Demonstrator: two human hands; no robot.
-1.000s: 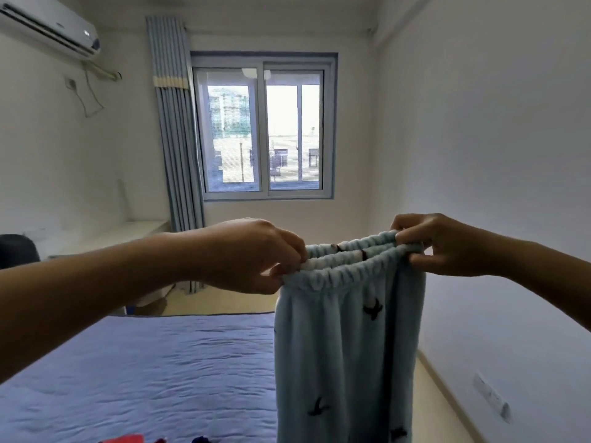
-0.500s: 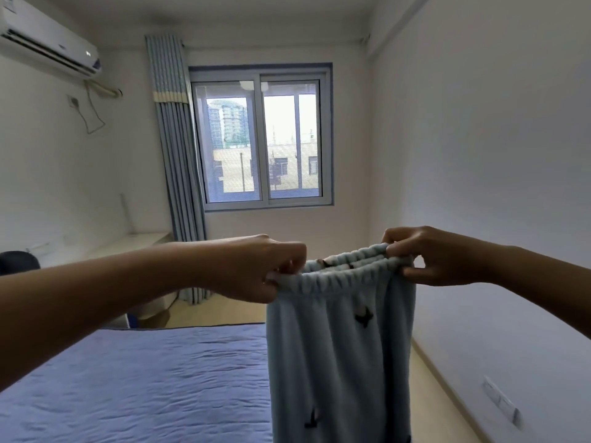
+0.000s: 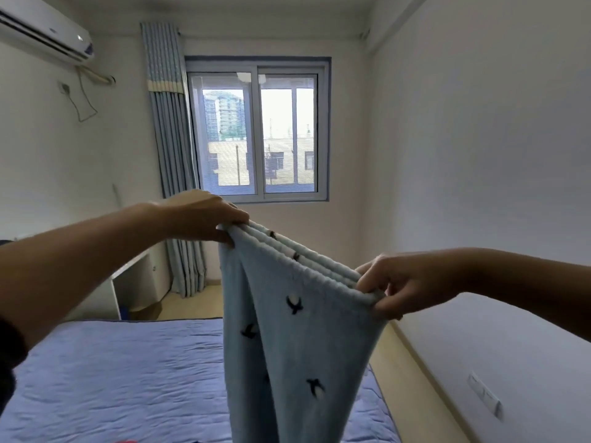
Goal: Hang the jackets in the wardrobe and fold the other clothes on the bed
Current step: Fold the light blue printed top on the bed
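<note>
"So, which step are you on?"

"Folding, I'd say. At nine o'clock my left hand (image 3: pixel 204 219) pinches one end of the waistband (image 3: pixel 300 266). The pale blue trousers (image 3: pixel 297 346), printed with dark birds, hang from it towards six o'clock, in the air over the right side of the bed (image 3: pixel 112 378). At four o'clock my right hand (image 3: pixel 399 286) pinches the other end, lower than the left, so the band slopes down to the right."

"And next?"

"I reckon they need lowering onto the blue cover at seven o'clock, laid flat with the legs together, then doubled over. The cloth looks soft and floppy, so both grips should hold until it lies on the bed."

"Any label or writing?"

"None shows on the trousers. The air conditioner (image 3: pixel 48 36) at ten o'clock has a small mark on its front, too small to read."
</note>
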